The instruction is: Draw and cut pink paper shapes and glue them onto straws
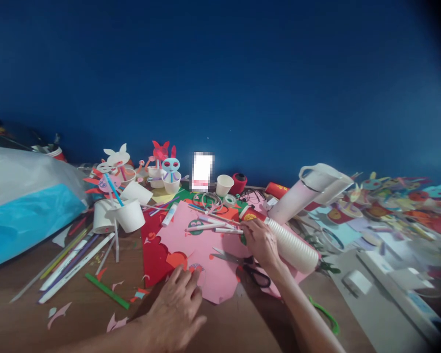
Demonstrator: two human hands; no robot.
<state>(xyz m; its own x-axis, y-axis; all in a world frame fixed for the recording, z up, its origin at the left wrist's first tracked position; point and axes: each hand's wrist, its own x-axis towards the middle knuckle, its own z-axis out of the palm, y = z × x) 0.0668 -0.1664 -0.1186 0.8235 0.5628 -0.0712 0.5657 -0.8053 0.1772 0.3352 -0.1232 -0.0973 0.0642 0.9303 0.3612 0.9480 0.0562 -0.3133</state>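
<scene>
My right hand (pixel 260 241) rests curled over the ends of white marker pens (pixel 220 228) lying on a large sheet of pink paper (pixel 209 274). Whether it grips them I cannot tell. Just below that hand lie black-handled scissors (pixel 252 271), their blades pointing left. A stack of white paper cups (pixel 293 245) lies on its side to the right of the hand. My left hand (pixel 174 309) sits at the sheet's near edge, fingers spread, with its fingertips on the pink paper beside a small red paper cutout (pixel 176 260).
Paper rabbit figures on white cups (pixel 171 176) stand at the back, against a blue wall (pixel 220 73). Loose straws and pens (pixel 73 262) lie on the wooden table (pixel 29 314) to the left. A plastic bag (pixel 25 206) sits far left, and many finished paper crafts (pixel 389 211) are piled right.
</scene>
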